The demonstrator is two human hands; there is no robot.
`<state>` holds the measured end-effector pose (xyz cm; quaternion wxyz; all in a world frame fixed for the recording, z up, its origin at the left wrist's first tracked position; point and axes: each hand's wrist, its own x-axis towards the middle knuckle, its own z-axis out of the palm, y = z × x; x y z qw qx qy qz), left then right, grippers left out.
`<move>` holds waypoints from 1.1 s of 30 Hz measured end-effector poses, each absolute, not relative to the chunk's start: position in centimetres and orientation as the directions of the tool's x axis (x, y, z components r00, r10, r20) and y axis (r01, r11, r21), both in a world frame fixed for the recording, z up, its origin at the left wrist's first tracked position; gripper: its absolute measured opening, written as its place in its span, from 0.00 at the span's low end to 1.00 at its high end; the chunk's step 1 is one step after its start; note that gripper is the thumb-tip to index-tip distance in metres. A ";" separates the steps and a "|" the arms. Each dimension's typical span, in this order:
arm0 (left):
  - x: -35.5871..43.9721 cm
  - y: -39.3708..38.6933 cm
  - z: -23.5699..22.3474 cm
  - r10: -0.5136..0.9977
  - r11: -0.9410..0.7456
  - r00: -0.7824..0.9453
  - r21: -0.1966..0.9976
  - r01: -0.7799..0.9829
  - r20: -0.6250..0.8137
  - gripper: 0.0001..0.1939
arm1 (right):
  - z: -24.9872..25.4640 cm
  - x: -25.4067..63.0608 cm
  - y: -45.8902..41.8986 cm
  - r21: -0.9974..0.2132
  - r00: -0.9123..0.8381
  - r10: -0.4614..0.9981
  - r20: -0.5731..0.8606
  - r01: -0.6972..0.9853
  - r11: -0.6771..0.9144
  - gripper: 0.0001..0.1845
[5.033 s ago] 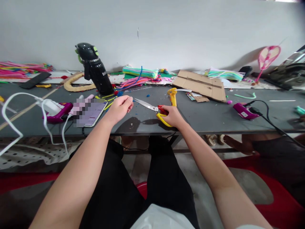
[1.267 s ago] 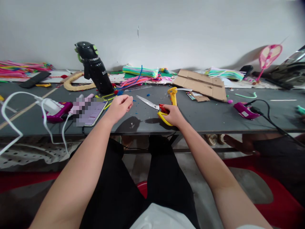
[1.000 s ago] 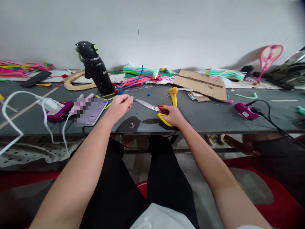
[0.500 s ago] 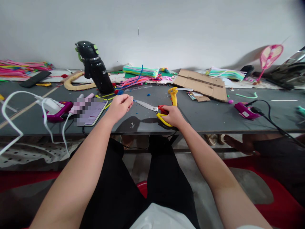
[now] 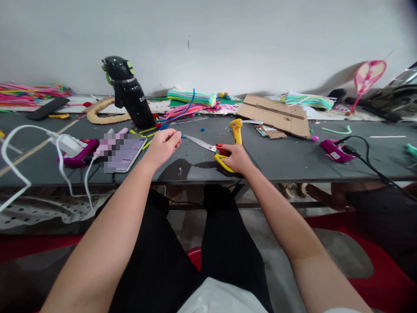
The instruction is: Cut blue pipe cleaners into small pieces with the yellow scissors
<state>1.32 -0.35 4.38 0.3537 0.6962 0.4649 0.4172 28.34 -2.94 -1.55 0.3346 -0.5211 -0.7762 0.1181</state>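
My right hand (image 5: 235, 158) is closed round the red and yellow handles of a pair of scissors (image 5: 203, 144). The blades lie together and point left, their tips close to the fingertips of my left hand (image 5: 166, 144). That hand is held in a pinch above the table. A speck of blue shows between its fingertips and the blade tips, but what it pinches is too small to make out. Just beyond my right hand stands a yellow glue gun (image 5: 237, 129). Tiny blue bits are scattered on the grey table (image 5: 276, 161) below the hands.
To the left are a phone (image 5: 130, 154), a purple power socket (image 5: 80, 153) with white cables, and a black bottle (image 5: 135, 100). Along the wall lie bundles of pipe cleaners (image 5: 192, 97) and cardboard (image 5: 273, 115). A second purple socket (image 5: 337, 152) sits right, near a seated person's leg.
The scissors moved a little away from my left hand, then came back to its fingertips with the blades closing. My left hand keeps its pinch in nearly the same place.
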 end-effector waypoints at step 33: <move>1.4 -0.3 4.2 0.934 -0.345 0.230 0.855 0.386 0.273 0.16 | -1.3 28.2 -3.1 -0.531 -0.235 0.895 0.379 0.737 0.418 0.16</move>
